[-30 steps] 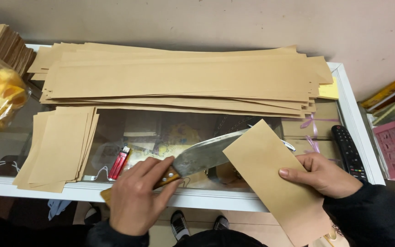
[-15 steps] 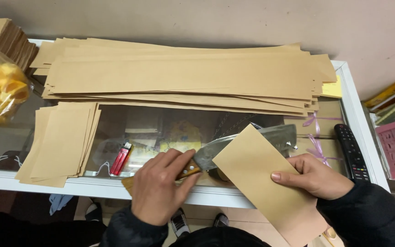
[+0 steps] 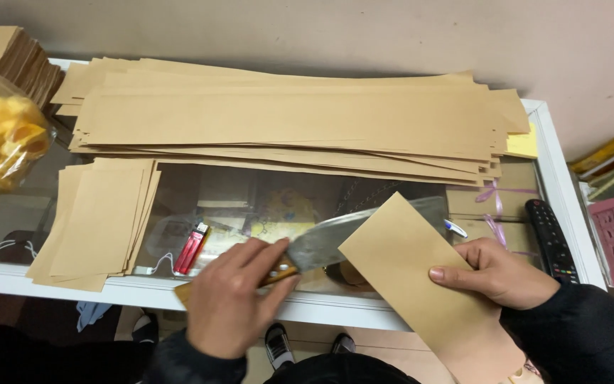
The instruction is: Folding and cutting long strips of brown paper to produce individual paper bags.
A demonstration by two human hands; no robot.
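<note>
From where I watch, my left hand [image 3: 232, 299] is wrapped shut around the wooden handle of a broad cleaver [image 3: 342, 238], fingers curled tight over it just above the front edge of the glass counter [image 3: 264, 206]. The blade runs from the handle up and to the right, its far end hidden behind the folded brown paper strip [image 3: 421, 284] that my right hand [image 3: 495, 274] pinches, thumb on top and the other fingers underneath. That strip sits over the counter's front right part, its long axis slanting from upper left down toward my right sleeve. I judge the paper light, thin and floppy, apt to slide on glass and to crease, so it wants a flat pinch near the edge, as now. The cleaver I judge heavy and rigid with a sharp edge; only the handle is safe to grip. 1 pile of long paper strips [image 3: 293, 121] lies along the back, and 1 stack of short cut pieces [image 3: 97, 220] at the left, well apart from both hands.
</note>
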